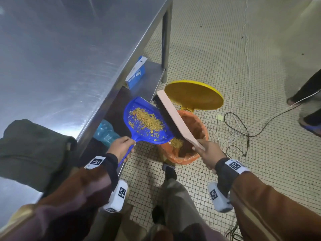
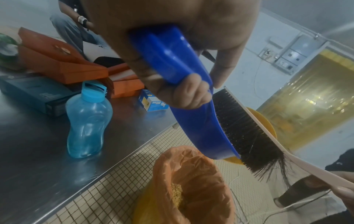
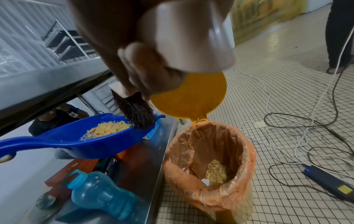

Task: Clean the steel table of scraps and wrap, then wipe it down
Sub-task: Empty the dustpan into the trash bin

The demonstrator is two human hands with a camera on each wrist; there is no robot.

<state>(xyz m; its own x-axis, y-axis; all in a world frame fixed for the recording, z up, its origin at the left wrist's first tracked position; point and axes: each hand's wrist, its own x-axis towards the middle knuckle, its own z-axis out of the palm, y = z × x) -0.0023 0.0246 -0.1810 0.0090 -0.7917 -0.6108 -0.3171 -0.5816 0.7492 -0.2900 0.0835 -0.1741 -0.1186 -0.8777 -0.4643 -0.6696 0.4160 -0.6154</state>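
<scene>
Tilting beside the bin (image 1: 191, 136), the dustpan (image 1: 147, 122) of crumbs (image 1: 147, 119) is gripped by the left hand (image 1: 121, 146); right hand (image 1: 208, 152) clasps the brush (image 1: 175, 115) — only the right wrist view shows crumbs inside the bin.

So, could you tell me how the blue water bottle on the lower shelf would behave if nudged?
The blue water bottle looks empty, so probably light. Tall and narrow-waisted, standing upright on the smooth steel shelf, it would likely slide or tip over easily.
</scene>
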